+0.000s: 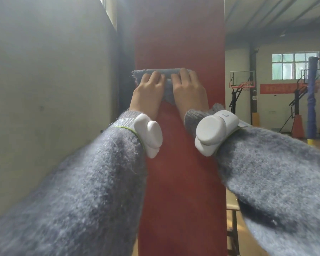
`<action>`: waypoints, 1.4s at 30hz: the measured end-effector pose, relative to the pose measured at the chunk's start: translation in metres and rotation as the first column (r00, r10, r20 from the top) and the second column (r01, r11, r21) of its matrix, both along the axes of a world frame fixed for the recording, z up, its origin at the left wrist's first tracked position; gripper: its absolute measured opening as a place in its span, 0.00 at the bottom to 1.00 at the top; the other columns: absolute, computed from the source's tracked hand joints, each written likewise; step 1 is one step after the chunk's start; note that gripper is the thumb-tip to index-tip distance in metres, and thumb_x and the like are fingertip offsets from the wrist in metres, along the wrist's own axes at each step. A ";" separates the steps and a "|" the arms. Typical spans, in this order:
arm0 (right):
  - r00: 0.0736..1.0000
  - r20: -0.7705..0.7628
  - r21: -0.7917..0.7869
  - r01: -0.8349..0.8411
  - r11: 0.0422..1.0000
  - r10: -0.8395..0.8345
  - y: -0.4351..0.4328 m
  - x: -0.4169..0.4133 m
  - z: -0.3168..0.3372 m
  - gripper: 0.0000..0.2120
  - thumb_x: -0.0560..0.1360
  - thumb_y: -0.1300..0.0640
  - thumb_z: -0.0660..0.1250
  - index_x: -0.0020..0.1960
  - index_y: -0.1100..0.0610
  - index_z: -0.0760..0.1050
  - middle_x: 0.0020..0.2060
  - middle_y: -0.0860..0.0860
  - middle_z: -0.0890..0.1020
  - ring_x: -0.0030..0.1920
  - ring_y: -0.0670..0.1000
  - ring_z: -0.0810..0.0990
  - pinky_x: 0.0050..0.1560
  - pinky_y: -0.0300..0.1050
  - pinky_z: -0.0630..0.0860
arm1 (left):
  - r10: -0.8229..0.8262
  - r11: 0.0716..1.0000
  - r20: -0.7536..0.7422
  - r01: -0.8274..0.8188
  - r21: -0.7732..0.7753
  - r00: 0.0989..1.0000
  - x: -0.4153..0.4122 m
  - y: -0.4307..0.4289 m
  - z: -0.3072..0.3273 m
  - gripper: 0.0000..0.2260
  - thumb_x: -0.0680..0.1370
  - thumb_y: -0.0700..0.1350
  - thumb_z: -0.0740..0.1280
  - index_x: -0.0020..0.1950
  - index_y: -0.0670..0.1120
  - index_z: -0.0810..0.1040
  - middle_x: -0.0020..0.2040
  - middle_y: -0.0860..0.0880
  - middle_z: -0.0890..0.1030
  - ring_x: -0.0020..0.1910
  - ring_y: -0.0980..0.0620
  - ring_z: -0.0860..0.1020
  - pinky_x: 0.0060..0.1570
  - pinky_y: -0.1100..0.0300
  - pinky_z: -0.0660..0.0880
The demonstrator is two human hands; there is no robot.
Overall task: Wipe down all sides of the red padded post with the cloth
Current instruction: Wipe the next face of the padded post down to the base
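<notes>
Fingers point(156, 75) of the left hand point(149, 90) and right hand point(188, 90) lie flat, pressing the grey cloth point(167, 71) against the front face of the red padded post point(179, 34), left toward the cloth's 9 o'clock, right toward 3 o'clock.

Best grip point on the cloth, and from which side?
Probably the cloth at its left corner, from the left: it juts free past the left hand. The rest lies flat on the red padded post under that and the right hand.

post point(179, 43): red | cloth point(165, 72): grey-blue | sleeves point(92, 174): fuzzy grey | wrist devices point(149, 136): white | wall point(48, 71): pale grey
</notes>
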State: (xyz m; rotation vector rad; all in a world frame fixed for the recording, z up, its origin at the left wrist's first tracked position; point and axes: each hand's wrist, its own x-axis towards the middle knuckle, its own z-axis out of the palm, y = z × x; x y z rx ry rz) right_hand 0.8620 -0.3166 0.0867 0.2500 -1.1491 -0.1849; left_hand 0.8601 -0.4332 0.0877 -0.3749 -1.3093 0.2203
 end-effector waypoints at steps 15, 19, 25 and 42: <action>0.985 0.174 0.090 -0.005 0.996 -0.011 0.008 0.015 -0.107 0.10 0.68 0.62 0.58 0.37 0.56 0.78 0.34 0.51 0.79 0.33 0.51 0.78 0.32 0.40 0.72 | 0.118 0.993 0.198 -0.113 -0.041 0.973 0.020 -0.003 -0.103 0.07 0.64 0.40 0.63 0.33 0.49 0.79 0.32 0.54 0.77 0.31 0.55 0.77 0.25 0.66 0.70; 0.964 0.263 0.076 -0.053 0.996 0.032 0.010 0.020 -0.142 0.07 0.67 0.62 0.61 0.38 0.58 0.78 0.34 0.53 0.79 0.34 0.53 0.78 0.33 0.41 0.74 | -0.017 0.997 0.276 0.037 -0.067 0.961 0.029 -0.003 -0.132 0.07 0.59 0.37 0.70 0.34 0.45 0.79 0.32 0.49 0.77 0.30 0.50 0.78 0.21 0.62 0.71; 0.897 0.441 0.108 -0.032 0.994 -0.019 0.014 0.032 -0.180 0.16 0.53 0.58 0.81 0.38 0.58 0.80 0.34 0.52 0.79 0.33 0.52 0.79 0.31 0.40 0.74 | 0.086 0.984 0.381 -0.018 -0.177 0.920 0.047 0.001 -0.165 0.09 0.56 0.32 0.72 0.30 0.44 0.77 0.29 0.48 0.75 0.26 0.50 0.77 0.15 0.65 0.64; 0.960 0.256 0.081 0.093 0.992 -0.111 0.040 0.023 -0.095 0.10 0.64 0.58 0.61 0.37 0.52 0.81 0.34 0.50 0.79 0.34 0.49 0.78 0.24 0.36 0.69 | 0.086 0.994 0.216 -0.068 -0.089 0.973 0.044 0.030 -0.082 0.17 0.62 0.38 0.50 0.26 0.47 0.77 0.25 0.52 0.74 0.24 0.57 0.75 0.15 0.67 0.63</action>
